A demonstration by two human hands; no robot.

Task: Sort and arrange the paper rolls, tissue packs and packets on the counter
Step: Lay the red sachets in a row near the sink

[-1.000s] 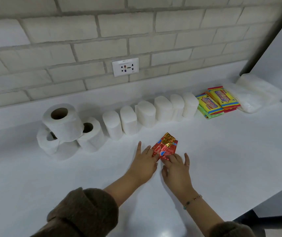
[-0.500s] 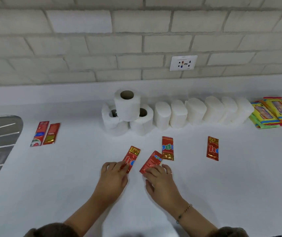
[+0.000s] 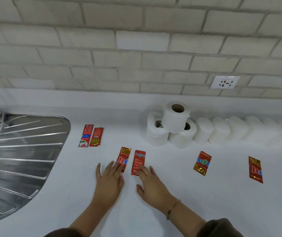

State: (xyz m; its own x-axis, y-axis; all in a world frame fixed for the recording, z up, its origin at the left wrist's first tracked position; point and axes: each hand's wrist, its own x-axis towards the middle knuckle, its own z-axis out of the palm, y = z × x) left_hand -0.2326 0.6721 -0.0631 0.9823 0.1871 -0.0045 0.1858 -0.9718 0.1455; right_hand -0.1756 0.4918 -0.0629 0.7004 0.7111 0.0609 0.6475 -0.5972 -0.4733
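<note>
on the counter (image 3: 205, 207), rolls (image 3: 222, 130) stand stacked and lined at the back, while the left hand (image 3: 109, 182) and right hand (image 3: 152, 185), fingers flat and gripping nothing, each press one of two packets (image 3: 138, 159) set side by side; a pair (image 3: 91, 138) lies farther left, and two strays (image 3: 202, 163) wait to the right.

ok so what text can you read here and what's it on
"hope": small-print packet under the right hand.
"h" plus a covered letter: neighbouring packet under the left hand.
"h" plus a partial letter: far right packet.
Upside-down letters, unclear: tilted packet.
Too small to read: two leftmost packets, wall socket.
</note>
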